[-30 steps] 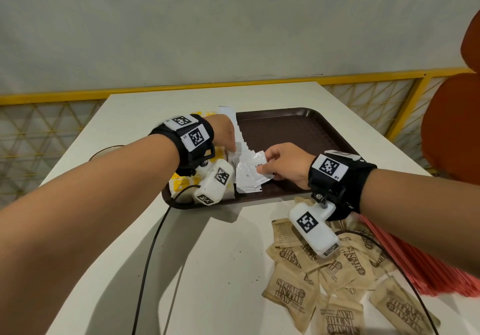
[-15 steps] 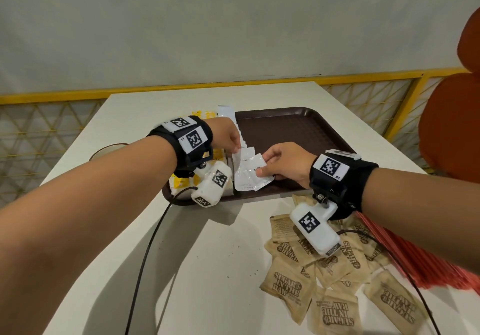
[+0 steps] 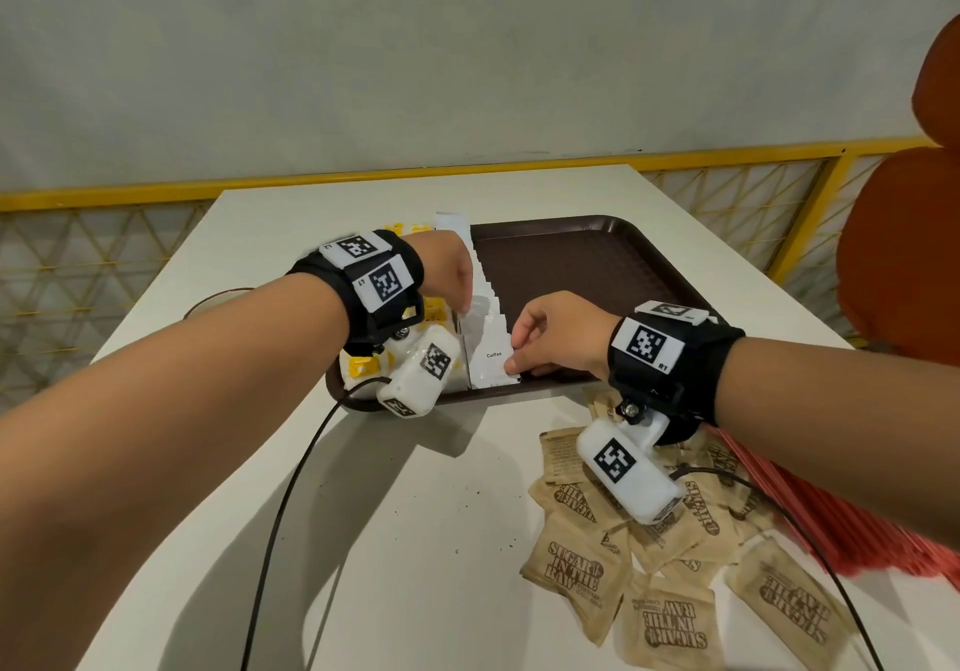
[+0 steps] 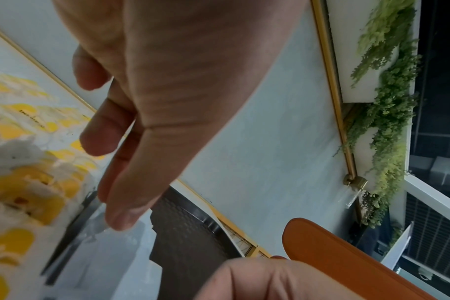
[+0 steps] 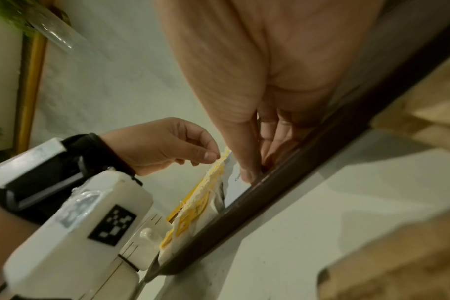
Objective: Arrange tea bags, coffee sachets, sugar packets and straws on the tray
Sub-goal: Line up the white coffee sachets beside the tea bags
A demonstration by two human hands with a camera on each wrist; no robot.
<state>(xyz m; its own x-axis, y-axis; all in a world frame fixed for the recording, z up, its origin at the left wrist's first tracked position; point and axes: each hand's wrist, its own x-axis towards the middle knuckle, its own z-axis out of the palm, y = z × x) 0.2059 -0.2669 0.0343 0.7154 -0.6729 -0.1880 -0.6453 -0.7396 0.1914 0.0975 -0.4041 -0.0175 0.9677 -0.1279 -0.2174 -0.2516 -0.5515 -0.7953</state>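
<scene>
**What we can read**

We read "Coffee" on the front white sachet (image 3: 492, 358) at the near edge of the tray. The brown packets (image 3: 574, 574) on the bench carry "SUGAR IN THE RAW". The right wristband's marker tag (image 3: 645, 345) shows "R1"; we cannot make out the small print elsewhere.

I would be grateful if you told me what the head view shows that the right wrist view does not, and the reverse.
Only the head view shows the word Coffee on the white coffee sachet that the right hand pinches, the readable print on the brown sugar packets on the table, and the red straws beside them.

Only the right wrist view shows, from low at the tray's near rim, the left hand with its fingertips at the top edge of the upright yellow tea bags.

Both show the brown tray, both hands and the left wrist camera.
</scene>
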